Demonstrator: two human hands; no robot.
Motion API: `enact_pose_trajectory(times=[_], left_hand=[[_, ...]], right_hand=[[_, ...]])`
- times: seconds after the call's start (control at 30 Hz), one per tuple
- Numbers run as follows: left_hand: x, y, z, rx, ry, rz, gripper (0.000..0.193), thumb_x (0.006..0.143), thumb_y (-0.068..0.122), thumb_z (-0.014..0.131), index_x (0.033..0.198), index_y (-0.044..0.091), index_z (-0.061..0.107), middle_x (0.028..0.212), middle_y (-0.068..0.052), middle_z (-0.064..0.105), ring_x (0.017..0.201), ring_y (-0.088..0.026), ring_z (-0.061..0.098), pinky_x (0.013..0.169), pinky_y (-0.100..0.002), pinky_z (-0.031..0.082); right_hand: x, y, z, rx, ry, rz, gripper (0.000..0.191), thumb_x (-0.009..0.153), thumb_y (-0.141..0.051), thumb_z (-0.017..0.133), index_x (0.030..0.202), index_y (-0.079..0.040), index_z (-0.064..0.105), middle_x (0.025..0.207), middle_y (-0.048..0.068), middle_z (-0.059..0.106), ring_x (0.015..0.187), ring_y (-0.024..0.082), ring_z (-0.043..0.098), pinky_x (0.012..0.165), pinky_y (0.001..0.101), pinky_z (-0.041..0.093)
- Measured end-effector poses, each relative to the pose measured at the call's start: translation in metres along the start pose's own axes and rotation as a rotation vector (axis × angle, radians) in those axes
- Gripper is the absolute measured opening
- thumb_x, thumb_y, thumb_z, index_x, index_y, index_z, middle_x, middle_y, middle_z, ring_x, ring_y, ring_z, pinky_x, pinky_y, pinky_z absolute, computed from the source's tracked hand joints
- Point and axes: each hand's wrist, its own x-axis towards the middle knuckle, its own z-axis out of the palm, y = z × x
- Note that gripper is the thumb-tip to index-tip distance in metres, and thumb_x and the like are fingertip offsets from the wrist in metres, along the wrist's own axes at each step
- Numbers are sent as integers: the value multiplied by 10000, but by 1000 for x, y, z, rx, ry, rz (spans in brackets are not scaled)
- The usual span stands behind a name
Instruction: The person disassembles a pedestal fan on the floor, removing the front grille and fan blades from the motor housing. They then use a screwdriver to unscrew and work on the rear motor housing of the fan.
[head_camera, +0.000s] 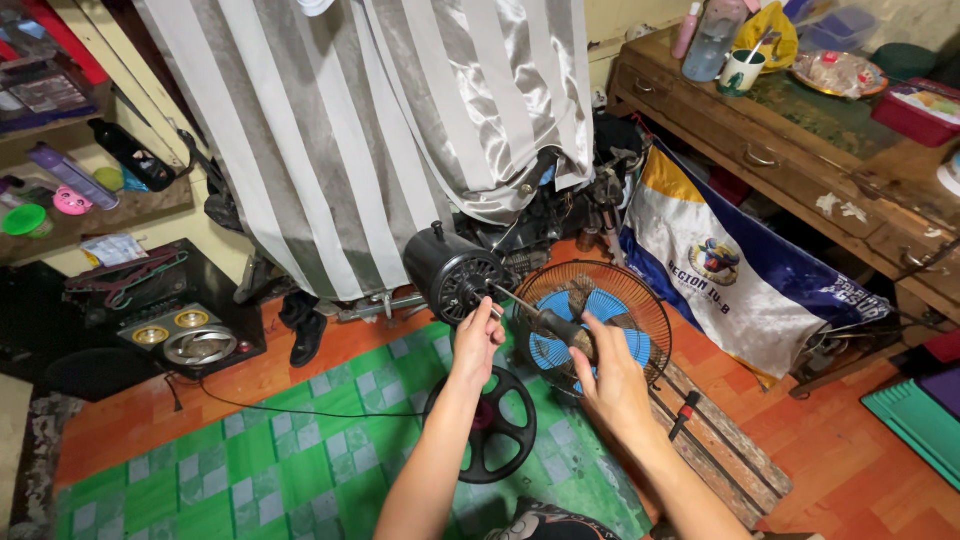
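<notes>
1. Head view, far left: a wooden shelf (120, 205) carries bottles and small containers; below it a black speaker box (170, 320) sits on the orange floor (300, 365), close to the left edge of the green checkered mat (300, 460).
2. A grey-and-white striped curtain (360, 130) hangs above the far edge of the mat, with dark machinery partly hidden behind its lower hem.
3. A black fan motor housing (450, 270) is located just beyond the far edge of the mat, with its shaft (515, 300) pointing to the right.
4. The left hand (475, 345) is raised over the mat; its fingers are pinched narrowly on the shaft, directly beside the motor housing.
5. A black round fan base (495, 425) lies flat on the mat, below and between the two forearms.
6. The right hand (610, 380) is closed around a dark hub piece (565, 330) at the centre of the blue fan blade (590, 330).
7. The blade sits against a round wire fan guard (640, 300), which stands tilted beyond the right edge of the mat, over a wooden pallet (720, 440).
8. A white, blue and yellow banner (740, 270) leans against a wooden desk (800, 160) at the far right; the desk top holds a cup, a plate and boxes.
</notes>
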Motion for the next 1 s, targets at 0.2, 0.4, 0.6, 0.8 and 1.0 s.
enact_pose_trajectory(times=[0.2,0.4,0.6,0.8,1.0], left_hand=[[0,3,1,19,-7,-40,293,1018,353,622,896,88,652,640,59,415,593,-100,457,570,-254,374],[1,5,0,9,-14,-42,298,1018,352,630,888,85,652,636,64,412,587,-93,454,567,-250,372],[3,7,-1,6,-27,-47,297,1019,351,629,886,85,650,633,63,408,582,-96,452,566,-253,375],[3,9,1,5,-26,-48,300,1023,348,622,883,84,647,629,62,403,578,-97,446,562,-253,370],[1,11,5,13,-21,-42,298,1023,349,619,888,84,643,626,60,399,577,-98,443,559,-256,370]], right_hand=[[4,-9,-6,-238,-35,-144,458,902,-230,724,1293,-34,591,1022,126,645,835,318,679,624,411,547],[7,-10,-3,-291,-37,-248,481,888,-226,726,1301,-22,587,1035,115,640,815,275,668,619,389,549],[6,-4,-2,-305,-75,-306,507,885,-220,722,1321,-10,569,1048,128,635,802,285,648,614,395,539],[12,2,-4,-356,-134,-398,549,882,-225,712,1340,27,547,1042,150,626,781,282,629,620,395,537],[27,3,-22,-702,-150,-860,553,829,-148,629,1345,48,583,1125,145,606,788,209,570,657,292,513]])
